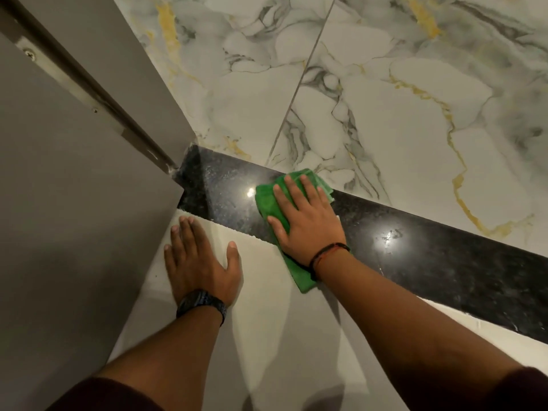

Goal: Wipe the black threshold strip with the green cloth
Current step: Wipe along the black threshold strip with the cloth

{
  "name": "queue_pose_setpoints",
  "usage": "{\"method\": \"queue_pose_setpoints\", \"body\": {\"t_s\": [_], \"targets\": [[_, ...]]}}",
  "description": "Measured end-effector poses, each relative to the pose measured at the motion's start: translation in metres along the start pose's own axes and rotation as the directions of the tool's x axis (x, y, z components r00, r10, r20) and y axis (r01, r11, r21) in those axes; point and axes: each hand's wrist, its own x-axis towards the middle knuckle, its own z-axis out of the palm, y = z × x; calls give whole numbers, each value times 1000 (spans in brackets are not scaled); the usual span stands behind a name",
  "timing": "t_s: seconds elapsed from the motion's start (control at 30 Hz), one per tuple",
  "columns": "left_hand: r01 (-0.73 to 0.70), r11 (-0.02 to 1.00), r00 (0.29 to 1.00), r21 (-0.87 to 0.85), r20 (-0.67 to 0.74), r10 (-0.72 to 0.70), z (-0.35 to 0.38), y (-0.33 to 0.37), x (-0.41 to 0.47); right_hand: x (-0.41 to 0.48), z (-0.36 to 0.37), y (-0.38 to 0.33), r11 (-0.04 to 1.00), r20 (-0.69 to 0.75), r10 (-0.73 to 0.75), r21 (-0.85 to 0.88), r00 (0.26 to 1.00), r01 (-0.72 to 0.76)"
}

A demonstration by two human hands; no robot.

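A glossy black threshold strip [430, 256] runs diagonally across the floor from the door frame at centre left to the right edge. A folded green cloth [267, 203] lies on its left part. My right hand [308, 221] presses flat on the cloth with fingers spread; cloth shows beyond the fingertips and below the wrist. My left hand [198, 262] rests flat on the plain pale floor tile just in front of the strip, fingers apart, holding nothing. A dark watch sits on that wrist.
A grey door [74, 218] and its frame [142, 69] with a metal hinge strip stand at the left, meeting the strip's left end. Marbled white tiles [385, 99] with gold and grey veins lie beyond the strip. Plain pale tile [281, 336] covers the near side.
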Motion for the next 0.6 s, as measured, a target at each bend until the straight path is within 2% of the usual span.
{"method": "queue_pose_setpoints", "body": {"t_s": [0.07,0.13,0.2,0.3,0.5,0.6], "targets": [[3,1000,1000,12,6,-3,1,-1,1,21,1,-14,998,-1,58,-5,998,-58],[4,1000,1000,24,25,-5,0,-1,2,47,1,-34,998,15,55,-7,998,-55],[8,999,999,46,51,-10,-1,-1,1,67,2,-63,999,62,-51,-14,997,52],[2,998,998,68,64,-6,-1,-2,2,69,7,-91,961,120,-270,-26,955,275],[-35,999,998,42,56,32,1,-7,3,44,0,-45,886,109,-463,30,880,463],[-35,999,998,23,57,33,0,-6,2,27,-4,-8,893,61,-449,52,891,447]]}}
